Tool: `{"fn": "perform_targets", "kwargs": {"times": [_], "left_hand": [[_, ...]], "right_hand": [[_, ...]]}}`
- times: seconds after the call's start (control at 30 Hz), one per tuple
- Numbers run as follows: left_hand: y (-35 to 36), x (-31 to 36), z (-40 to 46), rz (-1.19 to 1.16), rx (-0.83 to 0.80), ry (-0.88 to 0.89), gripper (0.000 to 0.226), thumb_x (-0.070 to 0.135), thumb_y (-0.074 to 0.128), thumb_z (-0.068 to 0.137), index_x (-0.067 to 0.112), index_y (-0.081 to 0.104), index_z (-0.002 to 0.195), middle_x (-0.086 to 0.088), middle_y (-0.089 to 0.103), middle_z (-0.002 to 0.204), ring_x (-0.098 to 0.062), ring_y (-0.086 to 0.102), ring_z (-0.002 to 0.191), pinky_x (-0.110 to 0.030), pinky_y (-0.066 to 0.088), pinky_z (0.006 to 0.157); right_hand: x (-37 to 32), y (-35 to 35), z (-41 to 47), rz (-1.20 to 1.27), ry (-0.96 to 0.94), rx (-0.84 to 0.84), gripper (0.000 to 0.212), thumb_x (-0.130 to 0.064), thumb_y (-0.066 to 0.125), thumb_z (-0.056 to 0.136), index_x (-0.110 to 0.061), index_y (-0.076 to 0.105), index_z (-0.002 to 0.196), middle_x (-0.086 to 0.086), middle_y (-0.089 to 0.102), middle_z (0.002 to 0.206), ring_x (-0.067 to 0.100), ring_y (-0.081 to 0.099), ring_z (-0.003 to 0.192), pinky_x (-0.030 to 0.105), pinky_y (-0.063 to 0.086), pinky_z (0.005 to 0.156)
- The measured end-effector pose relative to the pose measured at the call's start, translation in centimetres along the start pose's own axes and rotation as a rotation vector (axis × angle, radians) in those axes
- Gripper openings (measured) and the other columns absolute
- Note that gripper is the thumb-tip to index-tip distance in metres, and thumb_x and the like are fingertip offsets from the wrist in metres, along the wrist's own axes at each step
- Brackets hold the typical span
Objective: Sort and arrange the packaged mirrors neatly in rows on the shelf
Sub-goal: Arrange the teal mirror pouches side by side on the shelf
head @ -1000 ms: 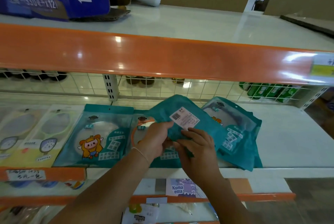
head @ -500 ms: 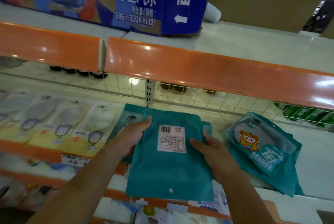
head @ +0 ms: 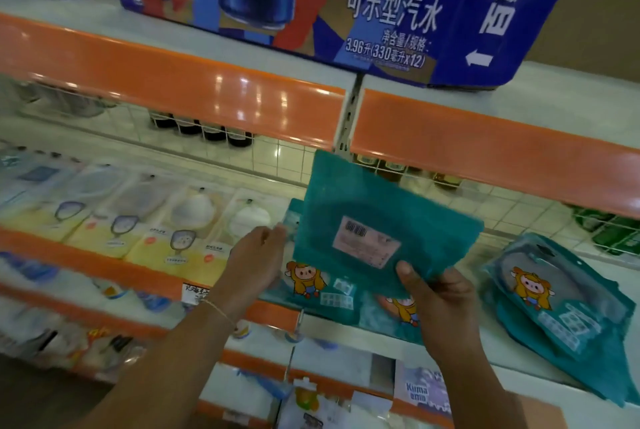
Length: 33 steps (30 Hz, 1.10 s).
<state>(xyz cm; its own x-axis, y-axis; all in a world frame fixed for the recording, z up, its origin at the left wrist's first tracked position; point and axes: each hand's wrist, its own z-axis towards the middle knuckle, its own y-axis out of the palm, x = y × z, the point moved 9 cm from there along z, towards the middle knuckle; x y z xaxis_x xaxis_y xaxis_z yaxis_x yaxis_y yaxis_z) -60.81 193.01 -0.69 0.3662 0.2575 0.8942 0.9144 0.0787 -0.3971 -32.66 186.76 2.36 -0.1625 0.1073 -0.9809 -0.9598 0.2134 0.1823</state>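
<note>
- Gripping a teal mirror package (head: pixel 381 220) at its lower right corner, the right hand (head: pixel 440 304) holds it tilted above the shelf (head: pixel 467 349), back side up, thumb on top beside the white barcode label (head: pixel 367 246).
- At centre frame, the left hand (head: pixel 254 260) sits just left of the held package, fingers loosely curled; whether the fingertips pinch its edge or only touch it cannot be told.
- Two teal packages with a cartoon figure (head: pixel 322 290) lie flat on the shelf beneath the held one.
- A loose pile of teal packages (head: pixel 561 310) lies at right of the frame, well apart.
- Pale yellow mirror packages (head: pixel 173 231) lie in a row at left.
- A blue drinks carton (head: pixel 346 2) stands on the upper shelf.
</note>
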Motion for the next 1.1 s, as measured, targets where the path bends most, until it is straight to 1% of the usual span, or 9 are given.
{"fn": "perform_targets", "kwargs": {"times": [0.07, 0.13, 0.2, 0.33, 0.47, 0.57, 0.7, 0.87, 1.1], "left_hand": [[1.2, -1.2, -0.3, -0.239, -0.182, -0.17, 0.059, 0.061, 0.039, 0.095, 0.007, 0.061, 0.103, -0.019, 0.067, 0.088, -0.032, 0.068, 0.069, -0.046, 0.059, 0.064], [3.9, -0.6, -2.2, -0.658, -0.575, -0.358, 0.071, 0.064, 0.045, 0.09, 0.003, 0.058, 0.126, -0.026, 0.064, 0.118, -0.04, 0.066, 0.097, -0.051, 0.057, 0.08], [4.4, 0.5, -3.4, -0.861, -0.76, -0.372, 0.065, 0.056, 0.047, 0.092, 0.007, 0.056, 0.134, -0.027, 0.054, 0.134, -0.047, 0.054, 0.119, -0.059, 0.045, 0.097], [3.7, 0.4, -3.0, -0.716, -0.736, -0.226, 0.032, 0.031, 0.067, 0.085, 0.002, 0.074, 0.095, -0.026, 0.069, 0.097, -0.042, 0.066, 0.092, -0.05, 0.05, 0.089], [3.0, -0.3, -2.7, -0.692, -0.716, -0.147, 0.037, 0.017, 0.059, 0.091, -0.006, 0.062, 0.119, -0.037, 0.058, 0.117, -0.05, 0.058, 0.105, -0.058, 0.045, 0.098], [2.7, 0.4, -2.5, -0.741, -0.659, -0.062, 0.023, 0.01, 0.057, 0.088, -0.004, 0.069, 0.102, -0.021, 0.068, 0.084, -0.031, 0.066, 0.076, -0.038, 0.058, 0.073], [2.5, 0.3, -2.0, -0.688, -0.581, 0.061, 0.038, 0.004, 0.054, 0.092, 0.018, 0.068, 0.059, 0.002, 0.05, 0.056, -0.011, 0.049, 0.055, -0.024, 0.041, 0.061], [3.1, -0.1, -2.5, -0.629, -0.566, 0.102, 0.044, -0.002, 0.053, 0.092, 0.017, 0.064, 0.053, 0.006, 0.05, 0.05, -0.007, 0.048, 0.048, -0.018, 0.042, 0.052], [4.1, -1.3, -2.5, -0.408, -0.54, 0.028, 0.011, 0.01, 0.061, 0.093, 0.003, 0.064, 0.086, -0.006, 0.057, 0.06, -0.014, 0.058, 0.056, -0.025, 0.051, 0.058]], "right_hand": [[-2.7, 1.1, -0.6, -0.044, -0.27, -0.056, 0.018, -0.015, 0.083, 0.071, -0.018, 0.079, 0.088, 0.016, 0.071, 0.106, 0.026, 0.07, 0.096, 0.037, 0.059, 0.076], [-4.0, 2.6, -2.0, -0.222, -0.542, -0.158, 0.024, -0.027, 0.084, 0.071, -0.016, 0.076, 0.091, 0.014, 0.073, 0.103, 0.034, 0.066, 0.108, 0.042, 0.053, 0.093], [-3.5, 3.3, -2.5, -0.424, -0.649, -0.167, 0.028, -0.034, 0.082, 0.07, -0.018, 0.072, 0.091, 0.011, 0.073, 0.103, 0.034, 0.06, 0.116, 0.039, 0.05, 0.098], [-3.4, 3.5, -3.6, -0.664, -0.693, -0.092, 0.028, -0.036, 0.082, 0.065, -0.029, 0.07, 0.09, 0.013, 0.064, 0.122, 0.035, 0.042, 0.135, 0.035, 0.036, 0.109], [-2.7, 2.3, -3.7, -0.727, -0.598, 0.034, 0.035, -0.038, 0.083, 0.066, -0.036, 0.071, 0.099, 0.008, 0.051, 0.141, 0.029, 0.036, 0.14, 0.038, 0.036, 0.111], [-1.8, 1.2, -3.6, -0.643, -0.455, 0.135, 0.052, -0.008, 0.077, 0.078, -0.04, 0.064, 0.118, -0.001, 0.048, 0.144, 0.018, 0.047, 0.133, 0.043, 0.05, 0.101], [1.7, 0.3, -3.9, -0.031, 0.055, 0.255, 0.031, -0.026, 0.05, 0.099, -0.03, 0.057, 0.129, 0.001, 0.071, 0.115, 0.021, 0.07, 0.102, 0.039, 0.056, 0.076], [1.9, 1.9, -4.2, -0.278, 0.072, 0.104, 0.035, -0.036, 0.058, 0.086, -0.003, 0.064, 0.095, 0.013, 0.072, 0.081, 0.023, 0.071, 0.073, 0.035, 0.054, 0.06], [3.1, 0.5, -3.9, -0.37, 0.127, 0.209, 0.023, -0.026, 0.059, 0.095, -0.006, 0.061, 0.084, 0.015, 0.068, 0.071, 0.029, 0.068, 0.064, 0.046, 0.055, 0.061]]}}
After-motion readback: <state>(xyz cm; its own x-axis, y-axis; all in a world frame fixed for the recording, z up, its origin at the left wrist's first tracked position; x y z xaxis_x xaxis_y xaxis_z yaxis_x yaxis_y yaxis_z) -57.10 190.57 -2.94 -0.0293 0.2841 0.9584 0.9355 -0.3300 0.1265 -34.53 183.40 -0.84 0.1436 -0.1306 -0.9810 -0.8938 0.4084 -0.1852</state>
